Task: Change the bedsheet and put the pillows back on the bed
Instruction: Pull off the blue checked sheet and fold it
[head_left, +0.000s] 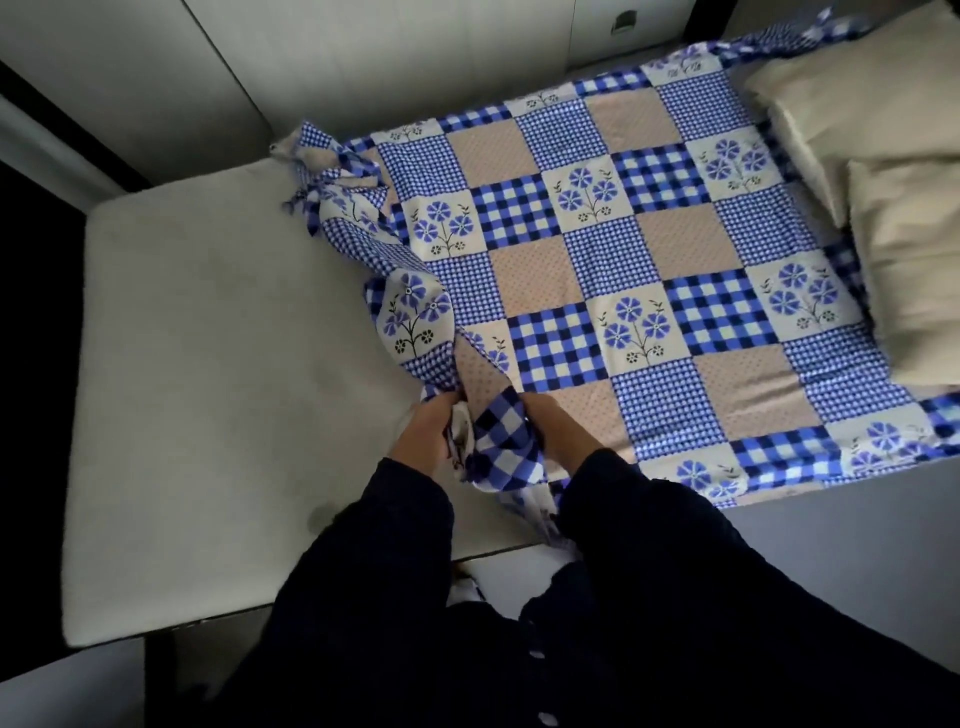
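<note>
Blue-and-white checked cloth is bunching between curled fingers: the left hand (423, 434) and the right hand (553, 436) are both clutching the near corner of the flower-patterned patchwork bedsheet (623, 249). The bedsheet is lying across the right half of the bare cream mattress (208, 364), meeting two cream pillows (909, 270) at the right end.

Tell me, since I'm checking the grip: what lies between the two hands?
In the head view, a bunched fold of the checked bedsheet lies between the left hand and right hand; both grip it.
</note>
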